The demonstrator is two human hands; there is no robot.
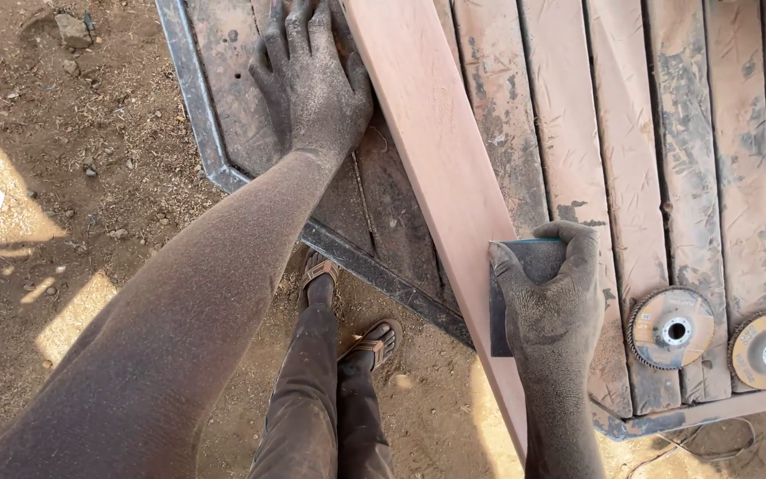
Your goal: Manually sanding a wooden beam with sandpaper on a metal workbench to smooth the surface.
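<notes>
Head view. A long plank (pixel 436 168) lies slantwise across the slatted counter (pixel 720 133), its near end overhanging the counter's front edge. The left hand (pixel 312 84) lies flat and open, holding nothing, palm on the counter and touching the plank's left edge, apparently steadying it. The right hand (pixel 553 297) is closed on a dark sanding block (pixel 525 266) pressed onto the plank's near end. Two grinder discs (pixel 671 328) rest right of the plank near the front edge; the far slats are bare.

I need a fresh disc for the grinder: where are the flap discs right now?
In the head view, two flap discs lie side by side at the workbench's lower right corner, just right of the right hand.
</notes>
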